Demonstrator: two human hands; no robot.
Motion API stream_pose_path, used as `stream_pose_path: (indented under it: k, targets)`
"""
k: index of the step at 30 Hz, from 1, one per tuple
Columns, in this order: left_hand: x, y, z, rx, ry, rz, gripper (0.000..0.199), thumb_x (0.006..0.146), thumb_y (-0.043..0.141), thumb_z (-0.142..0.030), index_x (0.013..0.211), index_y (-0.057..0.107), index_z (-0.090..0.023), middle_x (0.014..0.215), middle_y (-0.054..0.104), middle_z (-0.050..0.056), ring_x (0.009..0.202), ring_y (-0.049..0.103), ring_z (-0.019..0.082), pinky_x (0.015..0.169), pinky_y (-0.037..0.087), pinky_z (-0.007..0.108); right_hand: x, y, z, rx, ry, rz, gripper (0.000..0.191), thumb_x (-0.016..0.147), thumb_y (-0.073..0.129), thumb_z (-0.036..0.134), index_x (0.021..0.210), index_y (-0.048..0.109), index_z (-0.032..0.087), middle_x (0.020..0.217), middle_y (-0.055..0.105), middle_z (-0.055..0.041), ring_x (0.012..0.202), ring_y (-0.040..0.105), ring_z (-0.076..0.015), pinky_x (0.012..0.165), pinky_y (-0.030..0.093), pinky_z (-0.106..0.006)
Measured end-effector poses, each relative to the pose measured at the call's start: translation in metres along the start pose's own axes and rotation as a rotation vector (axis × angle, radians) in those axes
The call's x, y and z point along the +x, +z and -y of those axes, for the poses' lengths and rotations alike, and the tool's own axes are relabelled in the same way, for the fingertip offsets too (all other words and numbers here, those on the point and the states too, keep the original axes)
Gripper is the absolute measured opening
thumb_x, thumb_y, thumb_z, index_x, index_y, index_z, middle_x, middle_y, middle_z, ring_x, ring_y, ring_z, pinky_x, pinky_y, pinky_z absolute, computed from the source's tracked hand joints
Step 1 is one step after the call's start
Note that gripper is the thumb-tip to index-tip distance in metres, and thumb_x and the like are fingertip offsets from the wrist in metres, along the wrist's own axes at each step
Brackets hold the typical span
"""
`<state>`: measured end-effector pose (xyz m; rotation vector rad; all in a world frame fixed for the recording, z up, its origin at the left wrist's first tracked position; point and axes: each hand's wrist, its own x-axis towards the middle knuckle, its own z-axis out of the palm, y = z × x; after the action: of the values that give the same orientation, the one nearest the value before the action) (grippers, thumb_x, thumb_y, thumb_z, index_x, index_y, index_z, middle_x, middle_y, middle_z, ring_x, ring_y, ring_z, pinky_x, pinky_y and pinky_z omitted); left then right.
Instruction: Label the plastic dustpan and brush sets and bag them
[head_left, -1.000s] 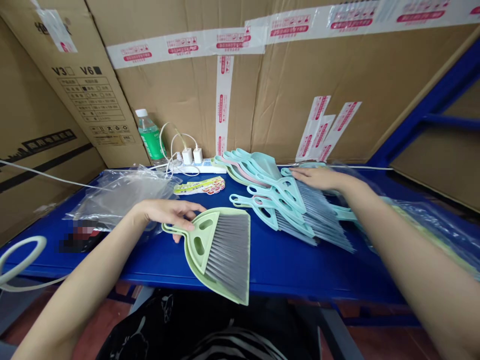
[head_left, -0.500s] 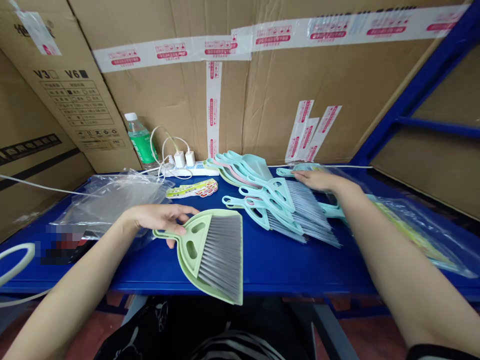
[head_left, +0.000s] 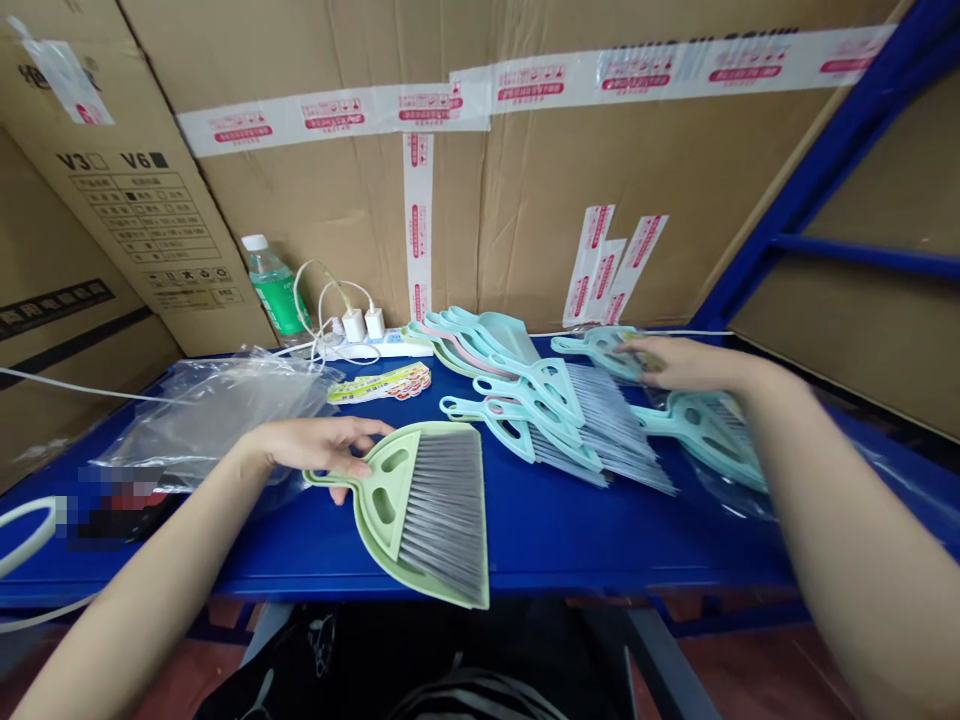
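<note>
A pale green plastic hand brush with grey bristles (head_left: 386, 490) was held at the near edge of the blue metal shelf top (head_left: 540, 570), left of centre, by the left hand (head_left: 319, 447). A narrow grip was formed there, with the fingers laid over the neck of the handle and the thumb tucked beneath it. The long axis of the brush was laid roughly across the shelf, the looped handle end being pointed left and the bristle tips turned right and towards the near side.

Its near corner appeared to reach the shelf edge, so a fall to the floor could be caused if the grip were loosened. A loose, overlapping pile of teal and pink plastic hand brushes (head_left: 551, 400) was placed just to the right, and it could be made to slide if it were struck by the green brush.

At the far right, a teal plastic hand brush (head_left: 592, 345) was touched by the fingers of the right hand (head_left: 694, 365), though it could not be told whether it was gripped. Another teal plastic hand brush (head_left: 705, 430) was laid nearby on a clear plastic bag (head_left: 731, 500), where the bristles could be snagged if it were dragged
</note>
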<state>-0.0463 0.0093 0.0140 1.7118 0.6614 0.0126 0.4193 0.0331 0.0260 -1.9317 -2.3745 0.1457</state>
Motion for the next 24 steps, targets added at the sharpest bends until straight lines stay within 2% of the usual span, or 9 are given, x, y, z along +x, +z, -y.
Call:
stream_pose_path:
  k: [4, 6, 9, 11, 15, 20, 24]
  targets:
    - [0.001, 0.002, -0.005, 0.001, -0.023, 0.004, 0.057, 0.088, 0.065, -0.036, 0.14, 0.044, -0.025, 0.097, 0.066, 0.005, 0.077, 0.063, 0.013, 0.053, 0.047, 0.015, -0.038, -0.003, 0.006, -0.028, 0.052, 0.138, 0.055, 0.062, 0.053, 0.015, 0.115, 0.066, 0.016, 0.115, 0.071, -0.0132, 0.109, 0.065, -0.0288, 0.096, 0.051, -0.037]
    - [0.001, 0.002, -0.006, 0.012, -0.034, 0.006, 0.057, 0.089, 0.064, -0.036, 0.141, 0.043, -0.025, 0.097, 0.067, 0.005, 0.079, 0.063, 0.014, 0.053, 0.048, 0.016, -0.052, -0.001, 0.013, -0.04, 0.065, 0.176, 0.056, 0.057, 0.053, 0.012, 0.111, 0.068, 0.018, 0.118, 0.069, -0.0126, 0.112, 0.064, -0.0301, 0.095, 0.052, -0.037]
    - [0.001, 0.002, -0.007, 0.011, -0.015, 0.02, 0.057, 0.09, 0.063, -0.036, 0.141, 0.042, -0.024, 0.099, 0.066, 0.006, 0.079, 0.063, 0.014, 0.054, 0.049, 0.016, -0.067, 0.004, 0.024, -0.069, 0.074, 0.144, 0.055, 0.059, 0.051, 0.011, 0.11, 0.068, 0.021, 0.124, 0.067, -0.0127, 0.117, 0.061, -0.0319, 0.098, 0.051, -0.039]
    - [0.001, 0.001, -0.006, 0.005, -0.005, 0.025, 0.056, 0.09, 0.063, -0.036, 0.14, 0.043, -0.023, 0.099, 0.066, 0.006, 0.078, 0.063, 0.014, 0.054, 0.049, 0.016, -0.074, 0.007, 0.029, -0.083, 0.012, 0.107, 0.049, 0.065, 0.05, 0.014, 0.11, 0.068, 0.02, 0.124, 0.067, -0.015, 0.117, 0.061, -0.0329, 0.099, 0.051, -0.04]
    - [0.001, 0.001, -0.006, 0.015, -0.029, 0.018, 0.054, 0.09, 0.063, -0.034, 0.14, 0.043, -0.025, 0.1, 0.065, 0.005, 0.079, 0.063, 0.014, 0.053, 0.048, 0.016, -0.075, 0.012, 0.036, -0.115, -0.083, 0.024, 0.037, 0.076, 0.046, 0.019, 0.105, 0.07, 0.02, 0.116, 0.07, -0.0169, 0.109, 0.065, -0.0343, 0.095, 0.053, -0.046]
    - [-0.004, -0.001, -0.005, 0.074, -0.038, -0.006, 0.058, 0.091, 0.061, -0.04, 0.143, 0.039, -0.026, 0.104, 0.065, 0.006, 0.07, 0.06, 0.011, 0.054, 0.047, 0.017, -0.064, 0.016, 0.045, -0.166, -0.037, 0.002, 0.036, 0.082, 0.042, 0.016, 0.104, 0.07, 0.016, 0.114, 0.071, -0.0192, 0.11, 0.065, -0.0338, 0.097, 0.051, -0.045]
    - [-0.009, -0.005, -0.002, 0.137, -0.072, -0.039, 0.063, 0.09, 0.06, -0.046, 0.145, 0.035, -0.027, 0.108, 0.064, 0.007, 0.065, 0.059, 0.009, 0.054, 0.046, 0.018, -0.062, 0.016, 0.044, -0.188, 0.007, -0.016, 0.043, 0.079, 0.04, 0.009, 0.11, 0.07, 0.012, 0.119, 0.069, -0.0206, 0.111, 0.065, -0.0347, 0.097, 0.051, -0.047]
